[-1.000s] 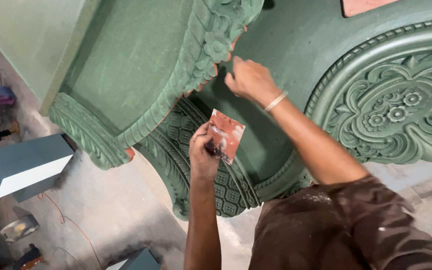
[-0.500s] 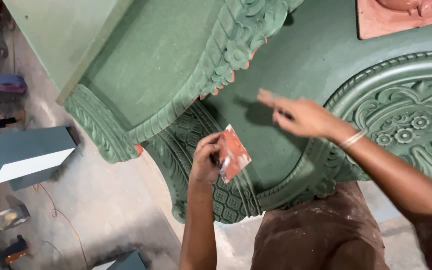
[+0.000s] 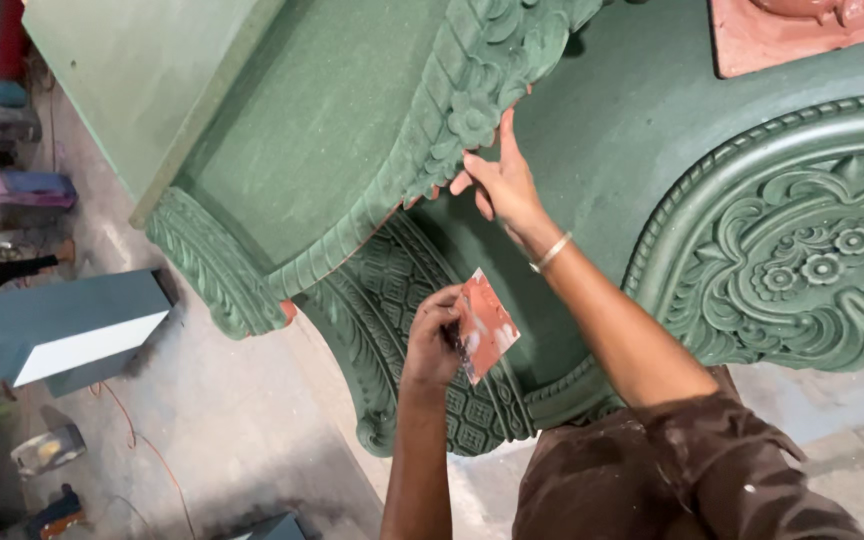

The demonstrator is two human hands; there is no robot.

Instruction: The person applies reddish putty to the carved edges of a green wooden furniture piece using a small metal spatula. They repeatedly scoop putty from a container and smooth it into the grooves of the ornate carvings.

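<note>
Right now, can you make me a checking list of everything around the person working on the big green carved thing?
Surface: large green carved panel, with leafy borders and a flower medallion at right.
Job's things: reddish sheet of sandpaper, pinched at its edge and held just off the panel; raised carved border.
Clutter: grey-and-white box, small items along the left edge, too blurred to name.
Hands: left hand holds the sandpaper; right hand touches the border's underside, a bangle on its wrist.
Cables: thin orange cord on the floor.
Surroundings: dusty concrete floor; reddish slab at top right.
</note>
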